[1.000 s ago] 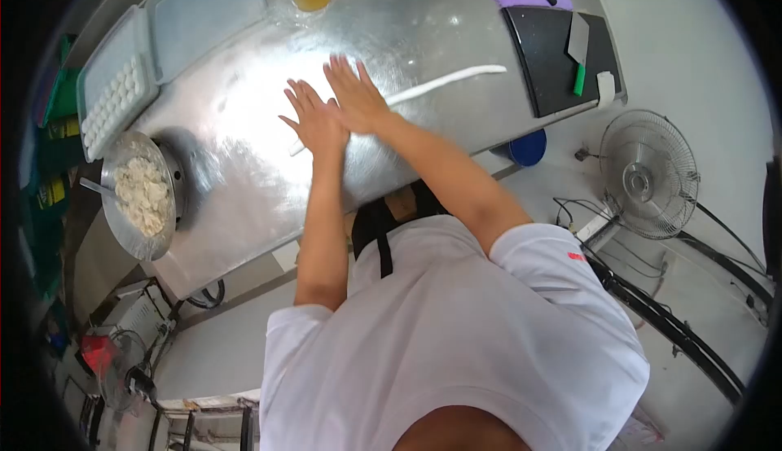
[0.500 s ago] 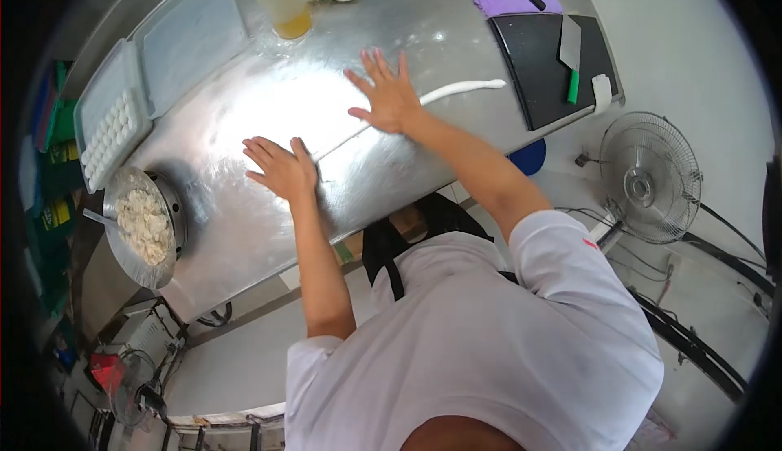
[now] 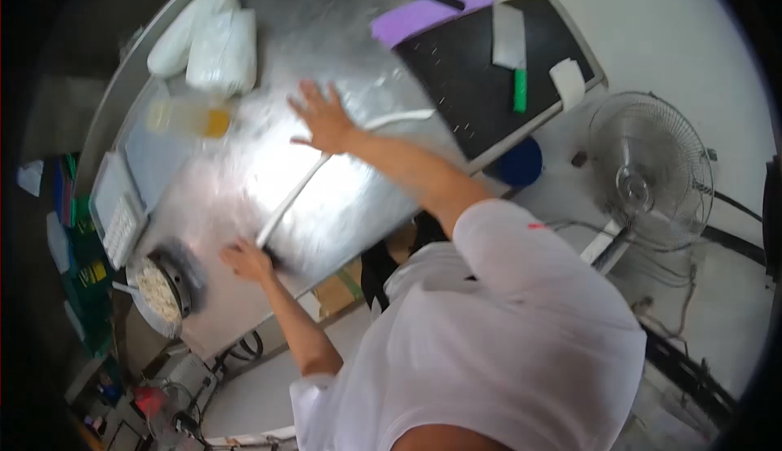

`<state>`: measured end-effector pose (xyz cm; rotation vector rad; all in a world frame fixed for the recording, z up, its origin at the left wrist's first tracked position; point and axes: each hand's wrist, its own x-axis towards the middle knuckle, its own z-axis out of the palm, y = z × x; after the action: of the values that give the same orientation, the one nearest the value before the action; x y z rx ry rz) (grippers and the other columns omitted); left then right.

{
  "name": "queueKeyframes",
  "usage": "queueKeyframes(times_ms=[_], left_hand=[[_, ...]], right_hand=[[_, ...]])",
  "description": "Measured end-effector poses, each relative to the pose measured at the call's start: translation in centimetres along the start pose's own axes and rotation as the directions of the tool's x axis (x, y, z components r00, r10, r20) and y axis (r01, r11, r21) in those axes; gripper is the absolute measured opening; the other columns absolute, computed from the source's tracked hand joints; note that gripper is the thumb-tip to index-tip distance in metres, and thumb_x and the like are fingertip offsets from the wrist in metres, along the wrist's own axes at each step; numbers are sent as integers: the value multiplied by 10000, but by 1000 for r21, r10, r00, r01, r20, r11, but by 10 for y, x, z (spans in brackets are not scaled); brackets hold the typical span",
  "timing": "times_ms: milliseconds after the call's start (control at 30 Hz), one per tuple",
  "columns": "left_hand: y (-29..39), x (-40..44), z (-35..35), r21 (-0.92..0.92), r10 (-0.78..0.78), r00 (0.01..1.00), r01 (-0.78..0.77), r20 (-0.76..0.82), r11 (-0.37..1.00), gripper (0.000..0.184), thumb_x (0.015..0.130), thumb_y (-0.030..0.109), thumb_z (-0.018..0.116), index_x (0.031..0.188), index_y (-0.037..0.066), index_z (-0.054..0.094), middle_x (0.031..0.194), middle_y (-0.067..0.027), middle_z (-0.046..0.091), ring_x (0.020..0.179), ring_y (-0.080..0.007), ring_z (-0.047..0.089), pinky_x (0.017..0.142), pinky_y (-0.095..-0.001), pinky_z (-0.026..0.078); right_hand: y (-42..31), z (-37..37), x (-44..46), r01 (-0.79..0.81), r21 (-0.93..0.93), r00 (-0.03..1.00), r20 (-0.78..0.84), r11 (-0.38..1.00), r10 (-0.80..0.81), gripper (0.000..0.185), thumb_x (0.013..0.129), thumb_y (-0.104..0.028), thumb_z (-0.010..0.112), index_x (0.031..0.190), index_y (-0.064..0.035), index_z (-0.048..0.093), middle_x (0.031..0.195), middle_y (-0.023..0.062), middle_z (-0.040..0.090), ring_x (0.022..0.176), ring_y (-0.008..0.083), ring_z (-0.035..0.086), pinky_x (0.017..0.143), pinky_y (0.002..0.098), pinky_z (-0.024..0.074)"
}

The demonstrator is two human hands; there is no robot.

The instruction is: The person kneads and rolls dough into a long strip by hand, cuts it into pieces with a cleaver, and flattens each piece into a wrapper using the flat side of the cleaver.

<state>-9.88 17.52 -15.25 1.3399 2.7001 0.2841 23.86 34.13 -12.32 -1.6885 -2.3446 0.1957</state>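
A long white rope of dough (image 3: 292, 196) runs diagonally across the metal table (image 3: 366, 207). My right hand (image 3: 324, 121) lies palm down over the rope's middle, fingers spread, and the rope shows on both sides of it. At the rope's near left end is my left hand (image 3: 247, 261), flat and slightly blurred, its fingers apart. Whether the left palm presses on the rope's tip is hidden. The rope's far end (image 3: 419, 115) reaches close to the black cutting board (image 3: 432, 60).
A green-handled cleaver (image 3: 510, 40) lies on the board beside a purple cloth (image 3: 432, 13). A bottle of yellow liquid (image 3: 187, 117), white bags (image 3: 221, 52), a box of white pieces (image 3: 124, 227) and a bowl of pale crumbly filling (image 3: 159, 288) stand leftward. A fan (image 3: 639, 178) is at right.
My hands have moved farther apart along the dough rope, which looks thicker between them. The head view has turned and shifted, bringing the cutting board nearer the middle.
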Motion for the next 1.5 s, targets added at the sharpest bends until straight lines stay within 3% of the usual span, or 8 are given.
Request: queueKeyframes(times_ms=[200, 300, 367, 667, 867, 933, 1233, 1500], left_hand=[[-5, -154, -9, 10, 498, 779, -535, -380, 845, 521, 1069, 403, 510, 1318, -54, 540, 1361, -229, 572, 1285, -395, 517, 1109, -546, 350], [-6, -165, -33, 241, 217, 971, -188, -100, 952, 392, 1059, 336, 550, 1214, -23, 577, 1143, -193, 638, 1077, -402, 594, 957, -537, 434], [-4, -140, -43, -288, 315, 929, -252, 195, 924, 302, 1062, 306, 550, 1108, 8, 580, 939, -139, 628, 833, -340, 618, 759, -506, 474], [167, -37, -237, -735, 39, 766, 599, 641, 318, 372, 1032, 424, 613, 1074, 56, 638, 658, 78, 435, 533, -47, 375, 489, -220, 257], [330, -58, -326, -979, 746, 656, 204, 115, -29, 451, 968, 142, 521, 1388, -18, 498, 1126, -86, 638, 905, -154, 568, 821, -286, 471], [367, -91, -293, -985, 695, 716, -67, 66, 162, 514, 893, 111, 543, 1394, 6, 489, 1125, -66, 625, 922, -141, 545, 871, -301, 449], [269, -157, -4, -619, 724, 681, -522, 111, 586, 464, 857, -110, 594, 1312, -14, 598, 1148, -241, 635, 1055, -433, 618, 908, -486, 519], [189, -135, 3, -669, 736, 659, -617, -153, 414, 215, 874, -45, 706, 1076, 25, 717, 1044, -144, 702, 923, -336, 685, 792, -404, 565]], right_hand=[[97, -80, -140, 37, 376, 960, -271, 926, 72, 709, 793, -341, 765, 1437, -122, 563, 1591, 241, 378, 1478, 377, 374, 1150, 628, 304], [206, -133, -196, -420, 285, 731, -457, 862, 507, 659, 719, -213, 814, 1332, -108, 597, 1505, 232, 453, 1370, 456, 426, 1089, 581, 360], [263, -160, -221, -731, 219, 542, -389, 646, 745, 822, 755, -254, 835, 1448, -43, 446, 1449, 282, 462, 1354, 435, 441, 1071, 557, 397], [341, -158, -198, -790, 437, 477, -1, 429, 879, 595, 794, -109, 768, 1282, 84, 485, 1100, 290, 647, 960, 423, 694, 857, 506, 572], [306, -174, -230, -2, 910, 713, 293, -415, 637, 310, 928, -199, 605, 1113, 22, 493, 807, 107, 533, 541, 153, 535, 454, 335, 495], [277, -204, -242, 80, 13, 981, 176, -997, 81, 275, 1028, -269, 497, 1091, -7, 444, 742, 67, 439, 476, 118, 476, 394, 282, 453], [181, -217, -277, -238, 451, 964, 219, -860, -152, 249, 1108, -337, 373, 1125, -91, 412, 714, 53, 425, 398, 104, 416, 327, 235, 379], [77, -157, -276, -550, 633, 832, 359, 545, 422, 193, 1033, -175, 554, 1154, -29, 516, 708, 177, 594, 591, 317, 606, 560, 468, 476]])
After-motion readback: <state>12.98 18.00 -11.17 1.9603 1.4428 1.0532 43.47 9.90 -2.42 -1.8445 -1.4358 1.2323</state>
